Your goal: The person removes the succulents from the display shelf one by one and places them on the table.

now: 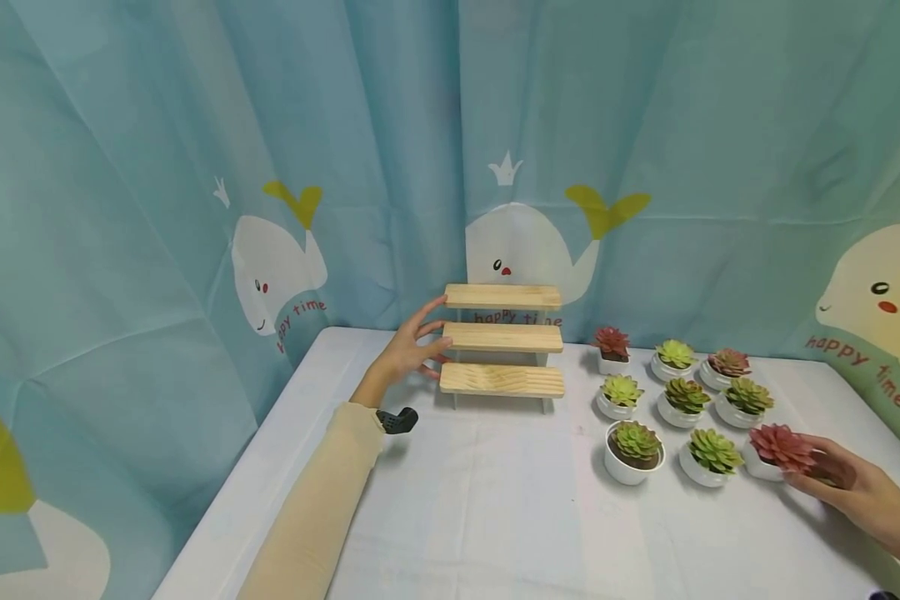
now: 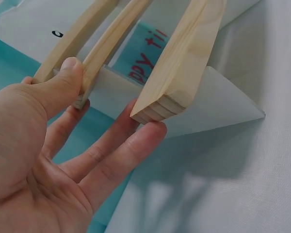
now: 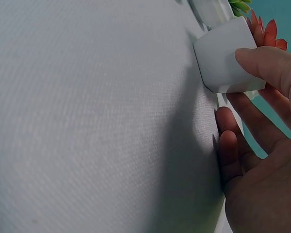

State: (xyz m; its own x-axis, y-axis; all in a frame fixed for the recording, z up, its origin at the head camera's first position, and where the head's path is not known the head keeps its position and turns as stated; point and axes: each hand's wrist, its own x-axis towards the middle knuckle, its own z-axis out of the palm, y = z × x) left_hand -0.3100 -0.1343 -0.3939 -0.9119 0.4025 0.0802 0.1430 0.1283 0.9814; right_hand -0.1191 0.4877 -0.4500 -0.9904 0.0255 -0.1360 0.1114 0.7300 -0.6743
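Note:
A three-tier display stand [image 1: 504, 337] with pale wooden planks stands at the back middle of the white table. My left hand [image 1: 412, 346] grips its left end. In the left wrist view, the thumb [image 2: 70, 68] lies against the middle plank [image 2: 106, 48], and two fingertips touch the end of the bottom plank [image 2: 179, 68]. On the right, my right hand [image 1: 855, 483] holds a red artificial succulent [image 1: 782, 447] in a white pot. The right wrist view shows the thumb [image 3: 262, 60] on the side of the squarish pot [image 3: 223, 53], with fingers at the opposite side.
Several other potted succulents, among them a green one in a round pot [image 1: 624, 468] and a dark red one [image 1: 611, 342], stand in rows right of the stand. A whale-print curtain [image 1: 420, 167] hangs behind the white tabletop [image 1: 487, 508].

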